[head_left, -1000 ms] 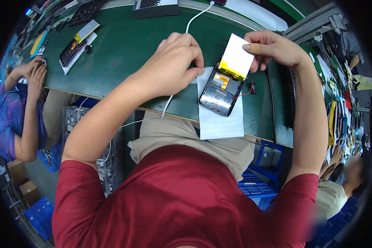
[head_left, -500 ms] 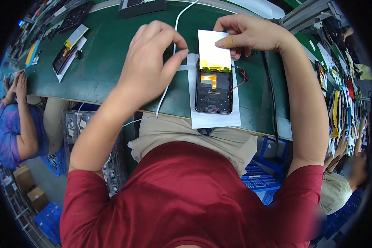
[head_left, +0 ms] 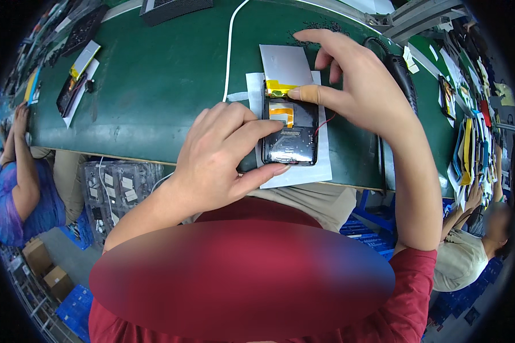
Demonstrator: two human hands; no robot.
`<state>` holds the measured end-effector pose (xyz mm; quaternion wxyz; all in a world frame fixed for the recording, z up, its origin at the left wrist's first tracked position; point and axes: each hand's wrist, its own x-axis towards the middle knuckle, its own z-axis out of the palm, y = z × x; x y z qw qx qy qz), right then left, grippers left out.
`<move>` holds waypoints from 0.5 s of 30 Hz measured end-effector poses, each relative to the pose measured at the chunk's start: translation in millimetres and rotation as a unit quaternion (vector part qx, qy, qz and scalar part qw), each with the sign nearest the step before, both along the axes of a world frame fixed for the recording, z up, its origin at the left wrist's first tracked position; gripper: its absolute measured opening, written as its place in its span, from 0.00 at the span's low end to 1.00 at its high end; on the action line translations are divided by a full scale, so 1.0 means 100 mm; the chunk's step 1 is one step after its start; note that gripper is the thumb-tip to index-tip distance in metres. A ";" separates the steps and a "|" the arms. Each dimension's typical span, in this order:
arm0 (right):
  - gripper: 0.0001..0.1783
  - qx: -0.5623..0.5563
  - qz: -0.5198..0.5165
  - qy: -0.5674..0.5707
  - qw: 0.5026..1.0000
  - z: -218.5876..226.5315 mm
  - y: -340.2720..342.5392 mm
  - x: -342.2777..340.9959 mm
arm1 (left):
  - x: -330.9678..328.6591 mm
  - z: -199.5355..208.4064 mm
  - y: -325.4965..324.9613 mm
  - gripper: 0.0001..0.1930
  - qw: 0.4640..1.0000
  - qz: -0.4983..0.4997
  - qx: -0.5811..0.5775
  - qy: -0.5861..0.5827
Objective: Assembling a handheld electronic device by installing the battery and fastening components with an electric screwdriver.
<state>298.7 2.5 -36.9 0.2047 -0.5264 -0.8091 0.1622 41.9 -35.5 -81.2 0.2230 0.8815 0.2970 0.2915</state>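
An opened black phone-like device [head_left: 303, 117] lies on a white sheet [head_left: 321, 171] on the green bench in front of me. An orange flex cable shows inside it, and a red wire leaves its right side. Beyond its far end lies a flat silver battery [head_left: 288, 62], its near edge wrapped in yellow tape. My left hand [head_left: 217, 154] holds the device, index fingertip inside by the flex cable and thumb at the near edge. My right hand [head_left: 357, 86] has its thumb, with a tan bandage, at the yellow tape; its other fingers are spread over the bench.
A white cable [head_left: 230, 54] crosses the bench left of the device. A black-handled tool [head_left: 401, 77] with a cord lies at the right. Small black bits [head_left: 320, 28] are scattered behind. Another opened device [head_left: 74, 86] lies far left, near a co-worker's hands [head_left: 20, 117].
My left hand has come down right onto the device. My right hand has let go of the battery's far part and its thumb has moved to the taped edge; the battery now lies flatter.
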 end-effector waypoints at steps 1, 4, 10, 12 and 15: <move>0.30 0.091 -0.009 0.003 0.996 -0.01 -0.09 0.01 | 0.01 0.00 0.00 0.28 1.000 -0.007 -0.003 -0.002; 0.18 0.064 0.019 0.002 0.998 0.06 -0.35 0.02 | -0.02 -0.01 0.02 0.29 1.000 0.009 -0.023 -0.006; 0.20 -0.064 -0.015 0.063 0.996 -0.02 -0.65 -0.14 | -0.01 -0.02 0.05 0.31 0.999 -0.010 -0.040 0.003; 0.20 -0.091 -0.022 0.068 0.993 -0.02 -0.64 -0.15 | -0.02 -0.03 0.06 0.32 0.999 -0.015 -0.031 0.001; 0.20 -0.084 -0.015 0.069 0.994 -0.08 -0.60 -0.15 | -0.03 -0.04 0.07 0.33 0.999 -0.016 -0.031 0.007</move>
